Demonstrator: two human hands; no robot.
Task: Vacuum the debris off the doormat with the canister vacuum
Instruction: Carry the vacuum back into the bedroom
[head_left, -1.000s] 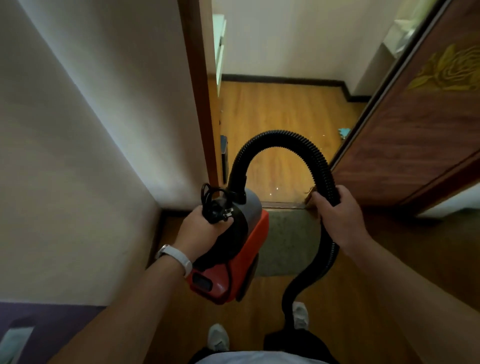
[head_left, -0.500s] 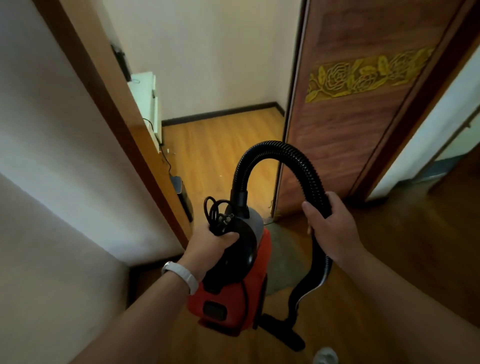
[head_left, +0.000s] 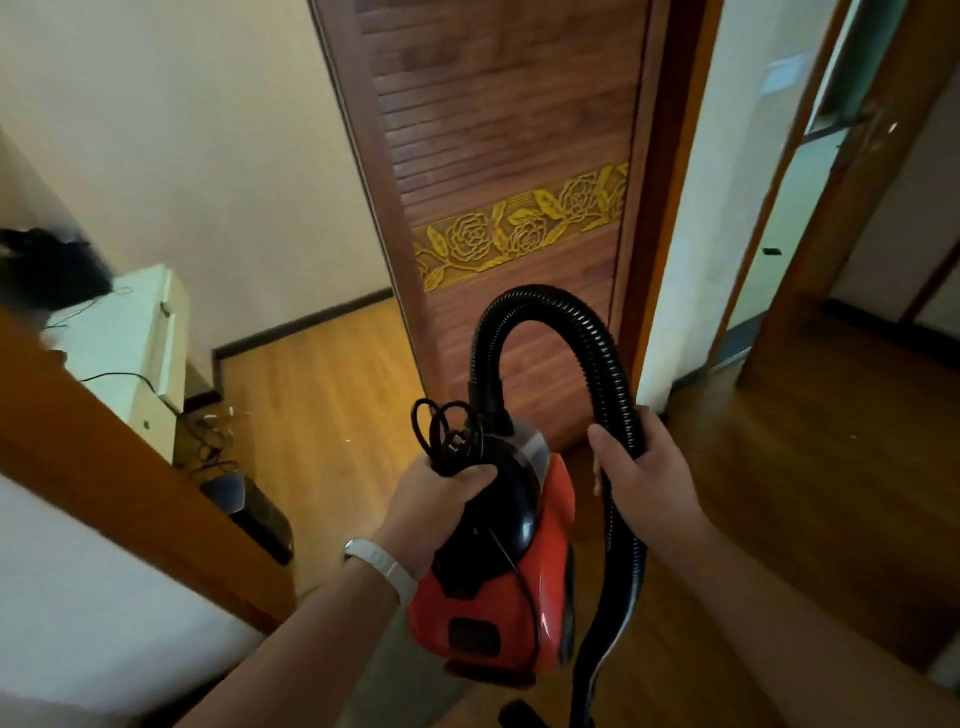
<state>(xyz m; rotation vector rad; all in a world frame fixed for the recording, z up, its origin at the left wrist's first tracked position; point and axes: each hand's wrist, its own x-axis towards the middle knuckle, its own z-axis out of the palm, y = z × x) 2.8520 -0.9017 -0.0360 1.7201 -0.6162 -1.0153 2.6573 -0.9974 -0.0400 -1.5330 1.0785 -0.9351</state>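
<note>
A red and black canister vacuum (head_left: 498, 587) hangs in the air in front of me. My left hand (head_left: 436, 499) grips its black top handle together with a coiled black power cord (head_left: 441, 426). Its ribbed black hose (head_left: 587, 332) arches up from the canister and drops to the right, where my right hand (head_left: 644, 478) is closed around it. The black nozzle end (head_left: 519, 714) shows at the bottom edge. A grey strip of doormat (head_left: 384, 675) lies under the canister, mostly hidden by it and my left arm.
A brown louvred door (head_left: 509, 156) with a yellow carved rose band stands open ahead. A wooden door frame (head_left: 124, 483) runs across the left. Beyond it are a white cabinet (head_left: 135, 338), tangled cables and a dark speaker (head_left: 249, 504) on wood flooring. A second doorway (head_left: 789, 208) opens at right.
My view has swung up from the doormat toward the door and room ahead. The vacuum is carried forward through the doorway; both hands keep their grips.
</note>
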